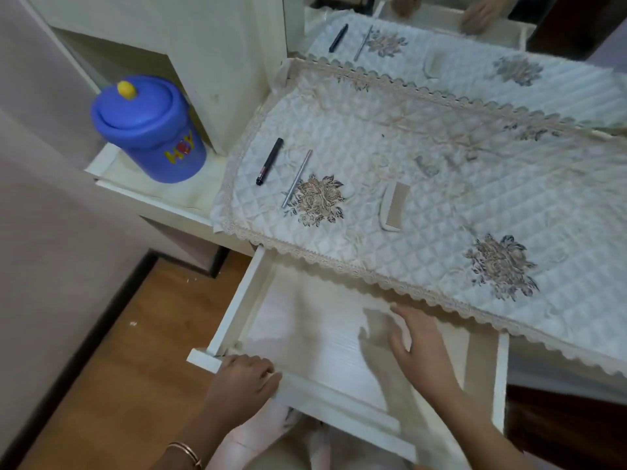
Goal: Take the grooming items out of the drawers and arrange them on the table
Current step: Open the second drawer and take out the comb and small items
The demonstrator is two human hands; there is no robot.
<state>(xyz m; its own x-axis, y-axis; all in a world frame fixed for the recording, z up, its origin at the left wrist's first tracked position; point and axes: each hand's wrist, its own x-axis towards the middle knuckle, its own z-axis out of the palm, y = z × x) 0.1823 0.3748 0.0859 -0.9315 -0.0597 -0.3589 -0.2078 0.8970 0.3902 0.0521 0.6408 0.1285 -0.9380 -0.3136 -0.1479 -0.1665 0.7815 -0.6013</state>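
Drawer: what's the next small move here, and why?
Probably lift the right hand out and let the left hand, gripping the front edge, push the drawer shut. Only bare liner shows in the part that is visible, while the black pen, silver stick and comb already lie on the table cloth.

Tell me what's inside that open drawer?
Only a pale ribbed liner shows in the drawer, with the right hand reaching in. Its back lies hidden beneath the tablecloth.
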